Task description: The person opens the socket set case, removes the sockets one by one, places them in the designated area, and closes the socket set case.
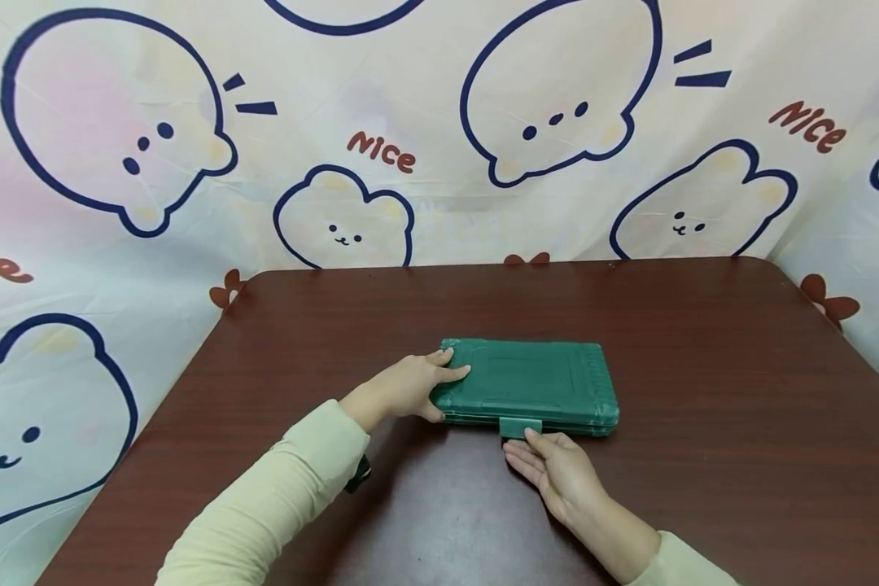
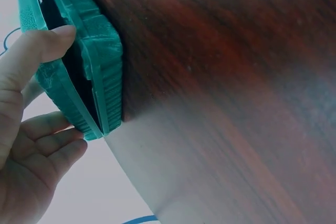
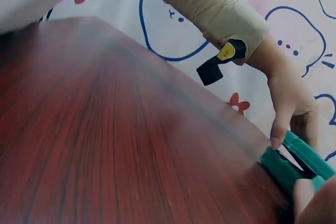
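Note:
A flat green plastic case (image 1: 527, 374) lies on the table with a latch (image 1: 514, 427) on its near side. My left hand (image 1: 410, 387) holds the left end, its fingers spread over the lid and its thumb at the front edge. In the left wrist view, that thumb is at a dark gap between the lid and the base of the case (image 2: 107, 72). My right hand (image 1: 560, 476) pinches the latch, thumb on top and fingers below. The right wrist view shows the gap along the case (image 3: 281, 170) too; the contents are hidden.
The dark red-brown wooden table (image 1: 740, 391) reaches to a cloth backdrop (image 1: 439, 98) printed with cartoon bears. A small black wrist device (image 3: 212, 69) with a yellow label sits on the left cuff.

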The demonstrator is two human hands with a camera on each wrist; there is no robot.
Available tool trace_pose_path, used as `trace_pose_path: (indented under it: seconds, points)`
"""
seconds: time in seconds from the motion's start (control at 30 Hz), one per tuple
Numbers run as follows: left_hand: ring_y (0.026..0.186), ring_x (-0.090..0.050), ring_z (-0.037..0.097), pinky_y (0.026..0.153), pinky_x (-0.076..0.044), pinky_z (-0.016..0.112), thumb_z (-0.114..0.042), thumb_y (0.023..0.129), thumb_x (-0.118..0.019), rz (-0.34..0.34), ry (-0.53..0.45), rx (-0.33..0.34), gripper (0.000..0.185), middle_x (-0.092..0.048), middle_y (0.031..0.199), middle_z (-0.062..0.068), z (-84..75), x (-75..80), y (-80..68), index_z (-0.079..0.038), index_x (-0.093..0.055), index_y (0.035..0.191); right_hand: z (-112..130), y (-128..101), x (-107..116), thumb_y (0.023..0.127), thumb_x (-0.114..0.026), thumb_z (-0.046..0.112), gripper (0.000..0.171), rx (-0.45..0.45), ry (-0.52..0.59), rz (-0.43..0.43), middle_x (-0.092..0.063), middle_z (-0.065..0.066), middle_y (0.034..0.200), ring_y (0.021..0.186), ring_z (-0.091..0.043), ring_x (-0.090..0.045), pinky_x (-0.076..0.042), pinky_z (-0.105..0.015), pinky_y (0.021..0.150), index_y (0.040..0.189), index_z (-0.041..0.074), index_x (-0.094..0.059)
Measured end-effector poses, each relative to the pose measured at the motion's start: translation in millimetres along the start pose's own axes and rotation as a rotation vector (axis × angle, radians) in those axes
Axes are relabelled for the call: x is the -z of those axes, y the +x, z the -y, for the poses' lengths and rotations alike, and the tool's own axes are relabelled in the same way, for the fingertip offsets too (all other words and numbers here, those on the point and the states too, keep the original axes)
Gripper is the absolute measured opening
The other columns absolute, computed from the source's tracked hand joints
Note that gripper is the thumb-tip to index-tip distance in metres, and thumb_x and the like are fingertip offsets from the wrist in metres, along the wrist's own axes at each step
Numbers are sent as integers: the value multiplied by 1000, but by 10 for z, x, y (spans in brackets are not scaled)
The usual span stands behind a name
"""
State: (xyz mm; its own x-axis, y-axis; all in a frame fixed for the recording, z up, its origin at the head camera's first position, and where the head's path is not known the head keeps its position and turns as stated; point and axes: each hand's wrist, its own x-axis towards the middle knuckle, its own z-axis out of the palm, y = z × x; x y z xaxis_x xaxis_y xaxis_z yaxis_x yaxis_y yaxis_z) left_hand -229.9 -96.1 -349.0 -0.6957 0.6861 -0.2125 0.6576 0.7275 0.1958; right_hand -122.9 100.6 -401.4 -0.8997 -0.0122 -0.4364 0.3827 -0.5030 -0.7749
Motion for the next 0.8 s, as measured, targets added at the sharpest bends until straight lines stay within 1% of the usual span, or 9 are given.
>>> trace_pose_path:
  seconds: [0.13,0.23,0.33,0.4,0.43,0.5,0.57,0.67,0.8]
  points:
    - [99,-54,24,72,-44,26,-25,70,-71,-13,16,-28,69,-28,136,15,12,11,5,-18,-40,131,95,-69,120,91,-44,11,27,3,-250,86,-43,-27,110,99,-32,-51,-40,-39,84,107,-8,-33]
    - [93,-56,22,67,-42,25,-25,69,-71,-7,19,-39,69,-29,135,15,26,24,-1,-17,-40,131,225,-140,232,90,-46,12,36,90,-485,175,-48,-25,108,98,-30,-51,-41,-37,83,115,-12,-35]
    - [92,-57,21,65,-41,24,-25,70,-70,1,8,-44,68,-30,135,15,38,51,-17,-18,-40,131,385,-206,332,88,-50,15,33,318,-764,245,-55,-17,104,93,-23,-54,-44,-32,78,112,-7,-47]
    - [81,-59,19,60,-39,22,-24,69,-69,5,-6,-45,68,-30,135,15,46,74,-28,-18,-40,131,495,-221,388,86,-55,13,26,562,-976,240,-58,-9,102,90,-17,-54,-45,-28,70,108,0,-55]
    - [69,-59,16,56,-37,22,-23,69,-69,5,-17,-45,68,-30,135,14,50,84,-34,-19,-40,131,549,-212,418,83,-58,11,24,705,-1078,224,-59,-6,101,89,-14,-54,-45,-26,66,106,3,-58]
    - [47,-48,9,49,-33,21,-22,69,-68,6,-43,-47,67,-30,135,14,60,105,-44,-19,-40,131,650,-176,485,77,-64,6,26,952,-1253,166,-59,-2,101,91,-11,-52,-44,-23,58,103,7,-61]
    - [35,-30,6,44,-28,21,-21,69,-67,9,-69,-54,67,-30,135,13,73,119,-50,-19,-40,131,730,-119,559,71,-69,3,35,1128,-1384,131,-57,-4,105,96,-14,-49,-43,-23,56,104,6,-61]
    - [36,-18,4,42,-25,20,-19,69,-65,17,-99,-70,65,-31,135,13,91,141,-61,-19,-41,130,800,-48,673,65,-73,5,43,1205,-1510,161,-55,-9,110,103,-22,-45,-43,-31,68,105,4,-60]
    - [37,-16,6,41,-25,20,-19,69,-63,30,-126,-71,64,-33,134,11,106,187,-88,-21,-43,129,835,16,762,61,-74,3,45,1252,-1595,214,-56,-11,108,103,-27,-48,-31,-42,88,104,3,-60]
